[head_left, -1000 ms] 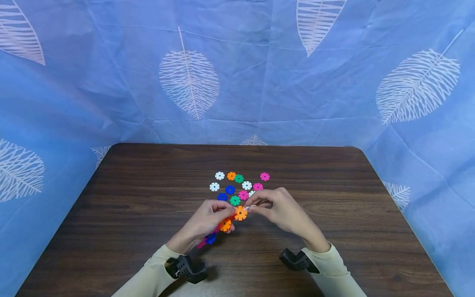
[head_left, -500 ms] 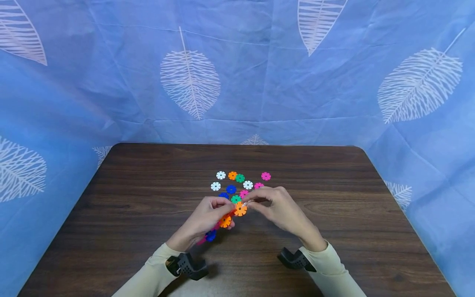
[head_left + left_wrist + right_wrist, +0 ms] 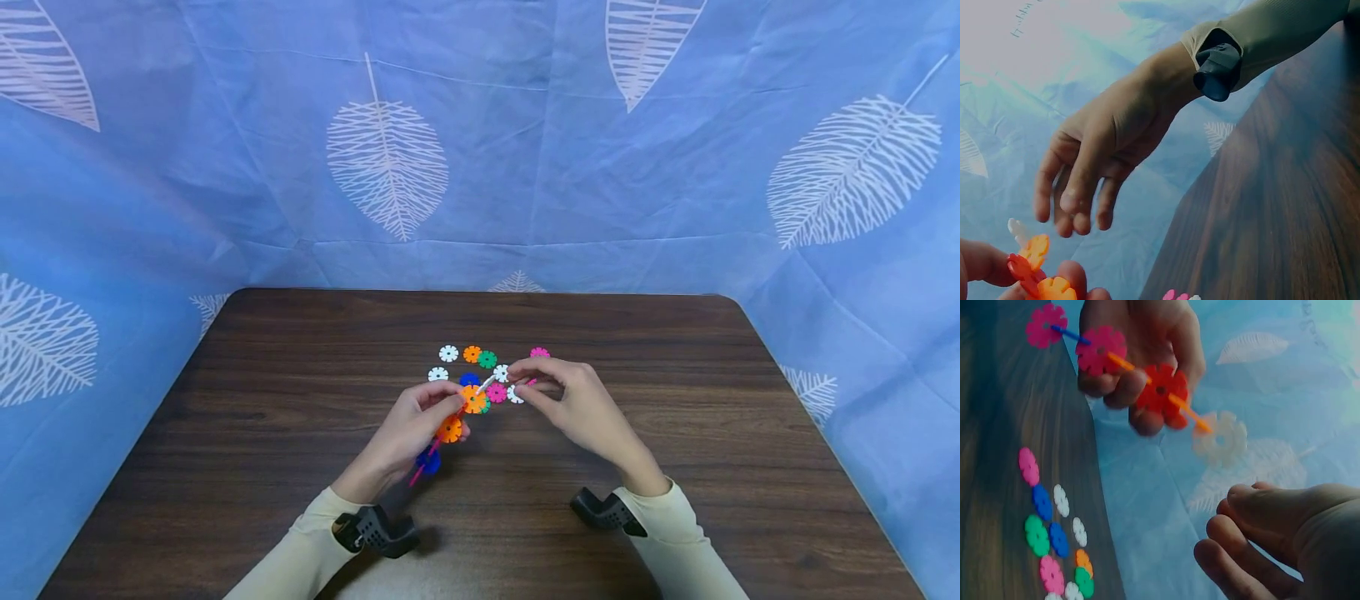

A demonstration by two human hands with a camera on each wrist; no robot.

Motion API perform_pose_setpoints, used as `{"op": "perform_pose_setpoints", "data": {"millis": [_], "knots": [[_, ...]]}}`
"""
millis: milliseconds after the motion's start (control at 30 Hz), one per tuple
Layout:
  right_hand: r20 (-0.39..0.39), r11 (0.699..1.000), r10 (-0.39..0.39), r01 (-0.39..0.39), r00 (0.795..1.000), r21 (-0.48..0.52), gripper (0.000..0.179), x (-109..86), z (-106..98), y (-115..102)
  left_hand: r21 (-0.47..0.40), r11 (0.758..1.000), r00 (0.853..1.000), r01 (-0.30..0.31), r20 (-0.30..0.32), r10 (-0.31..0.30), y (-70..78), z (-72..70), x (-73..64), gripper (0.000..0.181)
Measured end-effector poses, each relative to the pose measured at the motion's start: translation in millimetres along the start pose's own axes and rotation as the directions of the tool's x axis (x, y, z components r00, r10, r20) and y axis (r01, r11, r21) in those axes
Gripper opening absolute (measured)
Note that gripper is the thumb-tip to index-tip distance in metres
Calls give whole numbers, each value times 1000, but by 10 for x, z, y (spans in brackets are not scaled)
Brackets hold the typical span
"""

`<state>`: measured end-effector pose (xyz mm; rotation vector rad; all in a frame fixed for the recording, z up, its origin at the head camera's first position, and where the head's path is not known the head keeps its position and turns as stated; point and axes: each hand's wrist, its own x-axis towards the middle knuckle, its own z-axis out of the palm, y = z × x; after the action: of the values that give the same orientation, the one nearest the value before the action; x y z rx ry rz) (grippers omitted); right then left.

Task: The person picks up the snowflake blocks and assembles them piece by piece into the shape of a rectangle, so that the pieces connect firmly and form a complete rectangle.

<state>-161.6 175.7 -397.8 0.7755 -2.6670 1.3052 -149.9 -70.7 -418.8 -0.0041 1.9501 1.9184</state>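
Note:
My left hand [image 3: 412,421] grips a chain of notched plastic discs slotted into one another at right angles. Its fingers are around the red disc [image 3: 1171,380] in the right wrist view. From there the chain runs through orange and pink discs to a blue one [image 3: 429,461] at the lower part. At its upper end a white disc [image 3: 1221,439] sits in the slot of an orange disc [image 3: 474,399]. Beside that end, my right hand [image 3: 581,404] hangs with loosely bent fingers, holding nothing. In the right wrist view a gap shows between its fingertips and the white disc.
Several loose discs lie on the dark wooden table [image 3: 675,433] beyond the hands, among them a green disc [image 3: 487,359], an orange disc [image 3: 472,354] and a pink disc [image 3: 497,392]. A blue leaf-print cloth [image 3: 480,167] hangs behind the table.
My right hand has let go of the white disc and drawn away to the right. The left hand has raised the chain slightly, away from me, and turned it.

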Motion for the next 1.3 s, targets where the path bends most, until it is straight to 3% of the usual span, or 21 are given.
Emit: {"op": "perform_pose_setpoints", "data": {"millis": [267, 567, 767, 933, 1300], "knots": [[38, 997, 80, -79, 996, -26, 18, 80, -17, 242, -7, 999, 997, -46, -65, 45, -6, -12, 4, 28], [111, 990, 104, -92, 988, -107, 18, 202, 50, 444, 19, 989, 984, -150, -98, 151, -14, -11, -11, 30], [161, 974, 143, -110, 977, -199, 18, 265, 149, 562, -13, 980, 974, -201, -110, 198, -37, -23, 9, 33], [185, 962, 168, -120, 968, -246, 19, 284, 214, 630, -32, 977, 970, -212, -127, 207, -36, -29, 28, 43], [214, 961, 194, -141, 957, -237, 20, 298, 253, 664, -52, 971, 967, -233, -114, 226, -48, -45, 45, 61]]}}
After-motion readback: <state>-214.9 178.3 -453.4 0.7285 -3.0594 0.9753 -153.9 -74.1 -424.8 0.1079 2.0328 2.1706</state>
